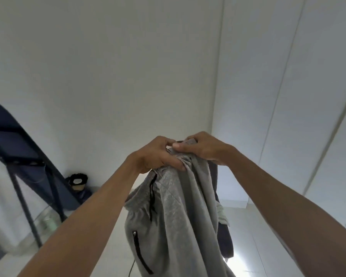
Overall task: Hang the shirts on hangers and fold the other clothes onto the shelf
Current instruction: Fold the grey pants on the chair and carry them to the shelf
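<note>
Grey shorts (172,220) hang in the air in front of the person, held up by the bunched waistband, which sits between the two hands at the top of the garment. Left hand (158,154) has its grip clenched on the gathered waistband, thumb pressed across the fabric; right hand (202,148) pinches the same band just beside it, fingers curled over the top edge. A black drawstring (151,196) dangles down the front of the shorts, and a black zipped pocket (140,252) shows lower on the left leg. Behind the shorts, to their right, a dark garment (225,242) hangs partly hidden. Well to the left of the shorts stands a dark blue rack (18,144).
</note>
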Available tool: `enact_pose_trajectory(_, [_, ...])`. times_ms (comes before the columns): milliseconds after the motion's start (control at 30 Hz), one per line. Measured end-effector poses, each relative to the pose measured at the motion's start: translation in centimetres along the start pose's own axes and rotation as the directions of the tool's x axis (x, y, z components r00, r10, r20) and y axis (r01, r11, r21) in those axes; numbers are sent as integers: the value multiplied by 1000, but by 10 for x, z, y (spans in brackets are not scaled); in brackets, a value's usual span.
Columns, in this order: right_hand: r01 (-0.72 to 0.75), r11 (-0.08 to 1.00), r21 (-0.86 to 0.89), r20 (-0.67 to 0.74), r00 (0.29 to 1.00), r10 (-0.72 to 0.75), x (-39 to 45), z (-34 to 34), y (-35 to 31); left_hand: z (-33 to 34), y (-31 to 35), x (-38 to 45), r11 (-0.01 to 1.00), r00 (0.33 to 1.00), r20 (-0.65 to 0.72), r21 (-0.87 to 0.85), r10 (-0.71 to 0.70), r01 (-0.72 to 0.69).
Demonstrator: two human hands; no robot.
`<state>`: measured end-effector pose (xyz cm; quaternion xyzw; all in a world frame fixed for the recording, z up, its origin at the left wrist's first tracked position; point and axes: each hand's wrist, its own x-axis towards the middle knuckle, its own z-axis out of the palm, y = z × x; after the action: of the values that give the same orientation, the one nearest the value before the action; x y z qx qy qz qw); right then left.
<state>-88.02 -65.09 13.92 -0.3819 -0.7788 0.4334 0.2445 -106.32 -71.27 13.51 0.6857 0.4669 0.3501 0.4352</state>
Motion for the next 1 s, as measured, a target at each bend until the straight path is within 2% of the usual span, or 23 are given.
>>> enact_pose_trajectory(100, [85,996,-34,-167,982,-90,2,18,-11,-34,-24,-27,994,994,7,21,-105,104])
enact_pose_trajectory(200, [129,991,36,-236,965,-117,7,26,-26,-56,-66,-53,982,987,38,109,-157,152])
enact_pose_trajectory(300, [127,988,92,-256,961,-100,8,30,-34,-60,-120,-77,980,996,-33,177,-87,92])
enact_pose_trajectory(400, [135,980,150,-288,954,-87,6,26,-39,-52,-158,-84,935,993,-107,354,51,-9])
enact_pose_trajectory(500, [131,978,162,-300,951,-77,5,19,-46,-48,-168,-73,894,986,-153,449,66,9])
enact_pose_trajectory(567, [144,986,88,-314,943,-110,2,10,-51,-48,-162,-63,898,957,-272,438,96,34])
enact_pose_trajectory(667, [120,980,-160,-346,923,-169,-8,-14,-48,-71,-140,-51,949,860,-495,313,121,47])
enact_pose_trajectory(733, [60,950,-307,-345,923,-170,-17,-31,-38,-98,-121,-45,958,814,-562,285,143,28])
enact_pose_trajectory(900, [-42,899,-435,-293,951,-97,-32,-49,-8,-144,-71,-31,915,853,-460,400,248,-51])
enact_pose_trajectory(1000, [-113,843,-525,-278,960,-44,-32,-56,0,-156,-54,-24,897,899,-377,440,222,-37])
